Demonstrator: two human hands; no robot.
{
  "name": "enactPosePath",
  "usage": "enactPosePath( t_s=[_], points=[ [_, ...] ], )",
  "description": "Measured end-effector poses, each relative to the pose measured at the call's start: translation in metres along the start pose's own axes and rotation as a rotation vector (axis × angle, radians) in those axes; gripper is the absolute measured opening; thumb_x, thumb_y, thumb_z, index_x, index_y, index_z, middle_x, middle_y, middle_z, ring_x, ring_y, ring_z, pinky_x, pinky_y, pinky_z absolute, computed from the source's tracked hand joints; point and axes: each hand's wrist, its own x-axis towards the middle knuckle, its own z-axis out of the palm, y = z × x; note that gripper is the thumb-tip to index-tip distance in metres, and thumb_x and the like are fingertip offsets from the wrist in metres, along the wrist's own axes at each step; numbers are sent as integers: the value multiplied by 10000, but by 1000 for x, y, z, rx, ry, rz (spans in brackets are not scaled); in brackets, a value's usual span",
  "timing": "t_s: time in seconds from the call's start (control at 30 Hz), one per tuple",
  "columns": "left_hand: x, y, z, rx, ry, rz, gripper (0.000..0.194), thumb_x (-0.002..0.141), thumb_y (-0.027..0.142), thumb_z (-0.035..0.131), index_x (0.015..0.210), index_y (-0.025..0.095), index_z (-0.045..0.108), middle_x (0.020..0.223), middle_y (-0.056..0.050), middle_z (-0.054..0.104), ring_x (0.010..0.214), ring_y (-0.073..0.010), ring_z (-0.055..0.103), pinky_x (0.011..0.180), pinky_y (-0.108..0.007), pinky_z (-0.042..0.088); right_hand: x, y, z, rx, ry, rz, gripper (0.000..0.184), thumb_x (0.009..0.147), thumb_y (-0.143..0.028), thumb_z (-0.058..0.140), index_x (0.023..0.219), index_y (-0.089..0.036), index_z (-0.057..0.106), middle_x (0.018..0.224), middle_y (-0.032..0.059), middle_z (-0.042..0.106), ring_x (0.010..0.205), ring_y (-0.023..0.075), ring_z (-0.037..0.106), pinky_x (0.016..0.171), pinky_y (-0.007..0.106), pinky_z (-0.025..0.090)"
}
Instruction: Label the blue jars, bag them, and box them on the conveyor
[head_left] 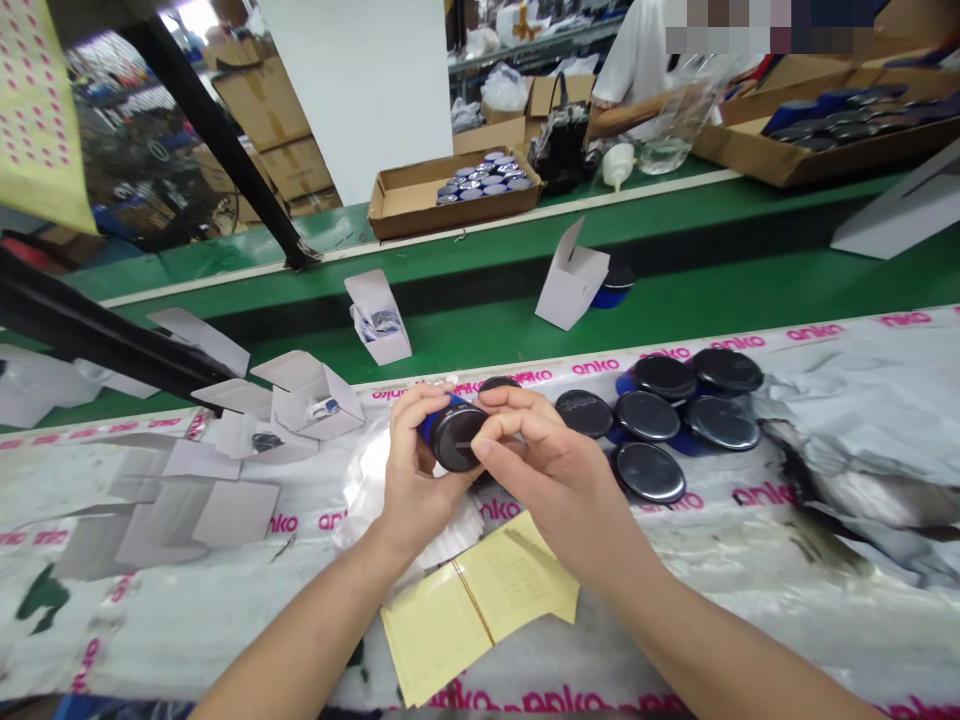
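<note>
My left hand (411, 470) grips a small round blue puck with a black face (454, 437), holding it up over the table. My right hand (541, 462) is closed with its fingertips pinched on the puck's black face and upper rim. Just right of my hands lie several more of the same black-faced blue pucks (660, 420) in a cluster on the plastic sheet. Yellow paper sheets (480, 595) lie under my wrists.
Folded and flat white cartons (300, 400) lie at the left on the printed plastic sheet (825, 420). On the green conveyor (690, 285) stand two open white cartons (571, 280). A cardboard tray of pucks (450, 192) sits beyond. Another person in white (637, 70) works at the far side.
</note>
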Motion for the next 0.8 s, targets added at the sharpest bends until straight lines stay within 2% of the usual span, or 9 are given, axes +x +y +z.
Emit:
enactPosePath(
  t_s=[0.2, 0.6, 0.67, 0.8],
  points=[
    [1, 1, 0, 2, 7, 13, 532, 779, 356, 874, 1232, 305, 600, 1242, -81, 571, 1210, -256, 602, 988, -424, 538, -1, 0, 1, -8, -1, -7, 119, 849, -305, 670, 756, -239, 701, 1238, 64, 582, 1259, 239, 571, 1021, 368, 521],
    [-2, 1, 1, -16, -2, 21, 534, 780, 285, 864, 1241, 307, 595, 1263, -75, 553, 1248, -272, 595, 1054, -466, 509, -5, 7, 4, -49, 58, -57, 97, 880, -308, 654, 813, -246, 686, 1233, 72, 588, 1186, 242, 611, 912, 357, 552],
    [-2, 2, 1, -13, -5, 34, 545, 778, 262, 863, 1251, 307, 595, 1266, -74, 549, 1255, -271, 588, 1068, -470, 498, -6, 10, 5, -62, 71, -85, 73, 888, -281, 649, 831, -245, 679, 1238, 73, 582, 1158, 234, 628, 916, 365, 547],
    [-2, 5, 1, -23, -18, 70, 569, 785, 209, 849, 1281, 306, 587, 1281, -78, 536, 1262, -260, 576, 1053, -449, 511, -9, 18, 8, -107, 109, -220, 51, 903, -220, 637, 866, -254, 644, 1216, 67, 595, 1207, 230, 616, 1034, 412, 496]
  ],
)
